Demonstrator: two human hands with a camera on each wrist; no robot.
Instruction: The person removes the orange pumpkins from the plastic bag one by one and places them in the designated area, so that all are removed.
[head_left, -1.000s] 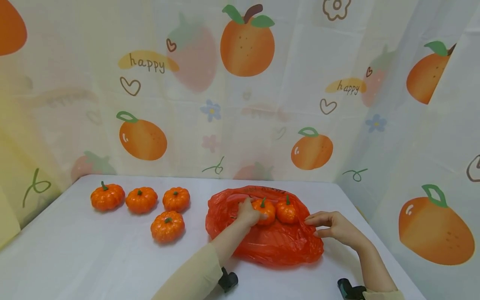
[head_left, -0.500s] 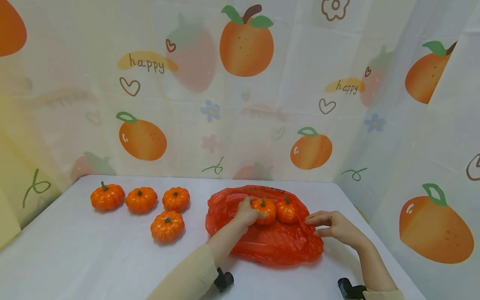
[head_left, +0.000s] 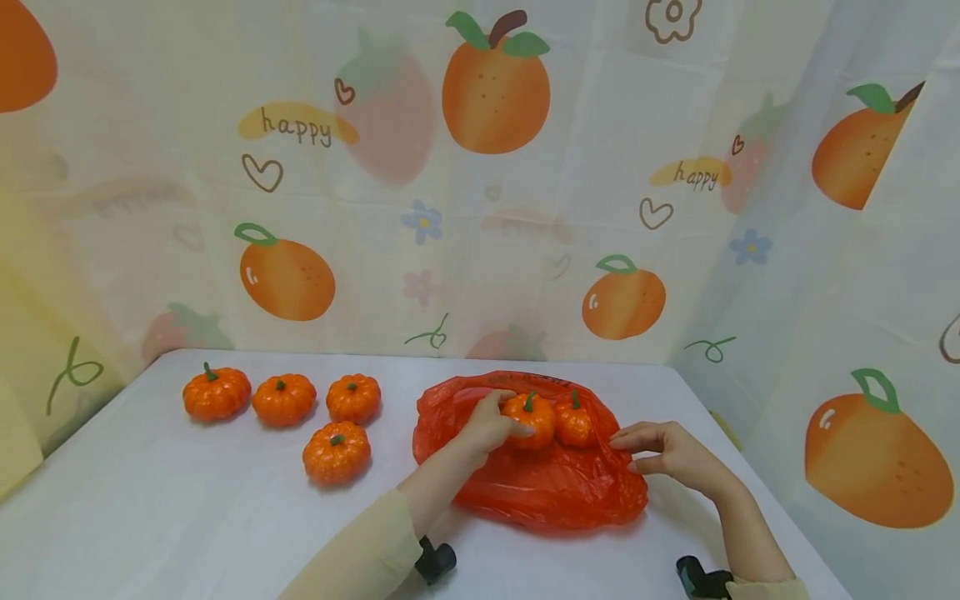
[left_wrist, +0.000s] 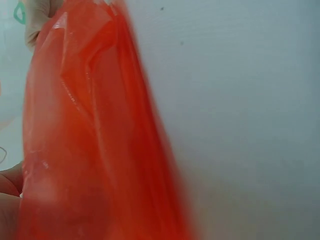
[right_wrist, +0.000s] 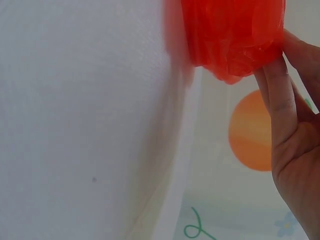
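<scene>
A red plastic bag (head_left: 547, 492) lies on the table with its mouth spread, and two small orange pumpkins sit side by side in it. My left hand (head_left: 487, 425) grips the left pumpkin (head_left: 536, 423), thumb in front of it and fingers partly hidden behind. The right pumpkin (head_left: 575, 423) stands against the bag's far wall. At the bag's right edge my right hand (head_left: 671, 454) pinches the plastic between thumb and fingers. In the left wrist view the bag (left_wrist: 95, 130) covers most of the hand; the right wrist view shows my fingers at the bag's (right_wrist: 232, 40) edge.
Several more small pumpkins stand left of the bag: one at far left (head_left: 217, 395), one beside it (head_left: 284, 401), one at the back (head_left: 354, 399) and one nearer (head_left: 337, 454). The white table (head_left: 187, 517) ends at a fruit-printed curtain (head_left: 480, 225).
My left hand and forearm have shifted slightly left and toward me; the gripped pumpkin has barely moved. The right hand and the loose pumpkins stay put.
</scene>
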